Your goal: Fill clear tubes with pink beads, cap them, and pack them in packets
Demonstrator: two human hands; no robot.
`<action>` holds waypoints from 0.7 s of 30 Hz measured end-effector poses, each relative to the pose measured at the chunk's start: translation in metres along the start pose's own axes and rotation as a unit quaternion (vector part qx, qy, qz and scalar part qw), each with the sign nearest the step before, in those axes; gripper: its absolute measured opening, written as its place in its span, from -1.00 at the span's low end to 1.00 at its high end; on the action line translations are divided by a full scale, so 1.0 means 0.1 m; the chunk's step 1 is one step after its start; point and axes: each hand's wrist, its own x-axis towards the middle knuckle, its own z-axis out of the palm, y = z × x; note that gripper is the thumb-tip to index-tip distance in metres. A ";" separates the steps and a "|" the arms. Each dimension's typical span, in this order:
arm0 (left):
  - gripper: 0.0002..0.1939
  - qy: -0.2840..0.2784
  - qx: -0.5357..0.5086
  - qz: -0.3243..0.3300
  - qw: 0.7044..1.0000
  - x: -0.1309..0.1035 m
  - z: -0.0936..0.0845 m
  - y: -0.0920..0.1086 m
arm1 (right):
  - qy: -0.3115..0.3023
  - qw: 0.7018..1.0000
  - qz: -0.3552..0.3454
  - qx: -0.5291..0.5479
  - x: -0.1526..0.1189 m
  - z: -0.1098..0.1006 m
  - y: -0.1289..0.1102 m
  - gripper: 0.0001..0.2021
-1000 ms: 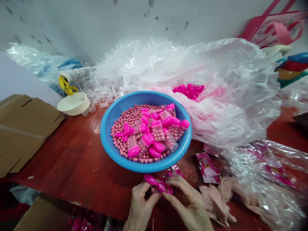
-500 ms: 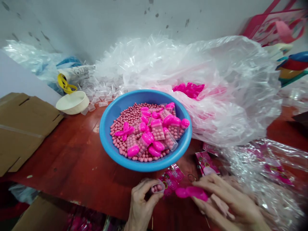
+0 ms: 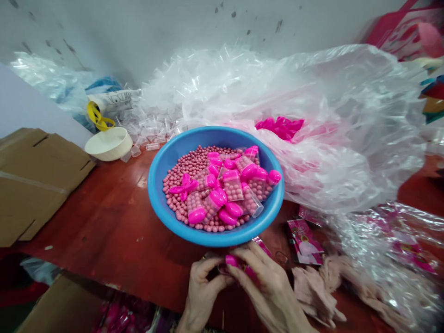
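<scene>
Beside the blue bowl (image 3: 215,238), our left hand (image 3: 204,289) grips a container (image 3: 222,269), our right hand (image 3: 265,283) a pink cap (image 3: 231,261); we're seemingly capping, needing square alignment!

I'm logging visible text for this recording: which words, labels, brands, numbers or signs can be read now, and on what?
No text can be quoted with certainty.
White roll: dark letters, too blurred to read surely.
Pink packet, lower right of the blue bowl: print too small.
Pink pieces among the clear plastic: too blurred.
</scene>
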 end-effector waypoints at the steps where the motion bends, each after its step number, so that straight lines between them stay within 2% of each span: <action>1: -0.81 -0.003 -0.023 -0.018 1.000 0.01 -0.01 0.01 | 0.011 0.999 0.023 0.029 0.01 -0.05 -0.01 -0.89; 5: -0.82 -0.013 -0.100 -0.075 0.992 0.02 -0.02 0.04 | 0.037 0.985 0.127 0.107 0.05 -0.21 -0.05 -0.88; 8: -0.82 -0.020 -0.134 -0.097 0.986 0.03 0.00 0.08 | 0.040 0.976 0.166 0.135 0.04 -0.24 -0.04 -0.85; 13: -0.87 -0.069 -0.169 -0.123 0.975 0.01 0.03 0.07 | 0.012 0.976 0.171 0.136 0.04 -0.21 -0.04 -0.79; 17: -0.74 -0.109 -0.184 -0.136 0.967 0.00 0.03 0.04 | -0.004 0.977 0.171 0.129 0.07 -0.19 -0.03 -0.74; 21: -0.70 -0.113 -0.170 -0.149 0.968 -0.02 0.04 0.02 | -0.001 0.977 0.180 0.114 0.10 -0.21 0.01 -0.75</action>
